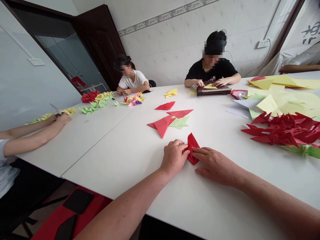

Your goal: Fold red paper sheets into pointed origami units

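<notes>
A partly folded piece of red origami paper (192, 141) lies on the white table between my hands, with a point toward the far side and another toward me. My left hand (175, 153) grips its left edge, fingers curled and the thumb on the paper. From the right, my right hand (215, 165) rests on the same paper with its fingers stretched out and the fingertips pressing near the middle crease. Just beyond lie folded red paper triangles (161, 125), a light green folded piece (181, 122) and another red folded piece (165, 106).
A heap of red paper cranes (287, 130) and yellow sheets (295, 101) lie to the right. Across the table (120, 160), one person works at a paper cutter (213, 89), another sits near colourful cranes (135, 99). A third person's arms (47, 128) reach in at left.
</notes>
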A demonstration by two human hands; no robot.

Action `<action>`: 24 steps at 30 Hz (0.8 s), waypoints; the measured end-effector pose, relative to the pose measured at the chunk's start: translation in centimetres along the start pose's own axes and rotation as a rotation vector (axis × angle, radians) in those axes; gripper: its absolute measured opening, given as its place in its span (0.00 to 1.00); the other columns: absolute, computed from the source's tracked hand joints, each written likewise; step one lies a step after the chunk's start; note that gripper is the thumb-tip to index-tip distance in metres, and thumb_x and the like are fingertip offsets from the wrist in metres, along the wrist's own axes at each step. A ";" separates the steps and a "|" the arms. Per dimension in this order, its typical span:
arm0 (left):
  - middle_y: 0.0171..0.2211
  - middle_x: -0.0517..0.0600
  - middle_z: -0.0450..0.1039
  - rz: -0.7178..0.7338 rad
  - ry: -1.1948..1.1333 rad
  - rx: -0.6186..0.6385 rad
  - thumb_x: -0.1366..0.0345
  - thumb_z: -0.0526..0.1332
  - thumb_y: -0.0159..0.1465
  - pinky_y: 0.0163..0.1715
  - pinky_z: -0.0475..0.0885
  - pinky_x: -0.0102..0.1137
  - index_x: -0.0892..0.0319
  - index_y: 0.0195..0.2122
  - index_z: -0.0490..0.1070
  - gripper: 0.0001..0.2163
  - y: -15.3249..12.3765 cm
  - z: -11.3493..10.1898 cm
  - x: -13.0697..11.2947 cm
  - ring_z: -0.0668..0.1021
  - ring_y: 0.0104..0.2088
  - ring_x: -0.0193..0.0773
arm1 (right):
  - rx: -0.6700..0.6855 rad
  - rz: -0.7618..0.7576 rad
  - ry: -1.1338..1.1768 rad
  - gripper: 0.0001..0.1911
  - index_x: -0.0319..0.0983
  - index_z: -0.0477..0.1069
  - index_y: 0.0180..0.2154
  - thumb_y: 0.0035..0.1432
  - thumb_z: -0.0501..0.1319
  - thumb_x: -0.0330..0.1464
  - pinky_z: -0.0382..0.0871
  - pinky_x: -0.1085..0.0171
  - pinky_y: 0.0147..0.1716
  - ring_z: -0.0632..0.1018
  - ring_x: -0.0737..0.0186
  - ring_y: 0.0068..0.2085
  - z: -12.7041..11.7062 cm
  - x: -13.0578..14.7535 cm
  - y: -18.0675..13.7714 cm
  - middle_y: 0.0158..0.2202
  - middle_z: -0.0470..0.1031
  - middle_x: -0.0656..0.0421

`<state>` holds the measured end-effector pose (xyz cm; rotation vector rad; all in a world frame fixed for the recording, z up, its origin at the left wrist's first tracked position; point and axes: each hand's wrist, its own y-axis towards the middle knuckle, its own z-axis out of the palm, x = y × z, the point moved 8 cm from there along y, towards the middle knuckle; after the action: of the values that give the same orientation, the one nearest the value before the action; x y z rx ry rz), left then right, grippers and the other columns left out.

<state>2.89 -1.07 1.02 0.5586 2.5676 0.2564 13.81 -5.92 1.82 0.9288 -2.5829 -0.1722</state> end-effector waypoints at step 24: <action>0.40 0.48 0.71 0.012 0.010 -0.001 0.65 0.63 0.57 0.47 0.66 0.40 0.52 0.37 0.75 0.06 -0.5 -0.2 -0.3 0.72 0.42 0.41 | -0.003 0.008 -0.005 0.27 0.40 0.58 0.56 0.56 0.60 0.32 0.73 0.56 0.42 0.74 0.56 0.44 0.9 1.0 -0.8 0.53 0.61 0.49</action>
<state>2.86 -1.71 1.22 0.5737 2.5742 0.2656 13.23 -7.24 1.15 0.9179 -2.5899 -0.1756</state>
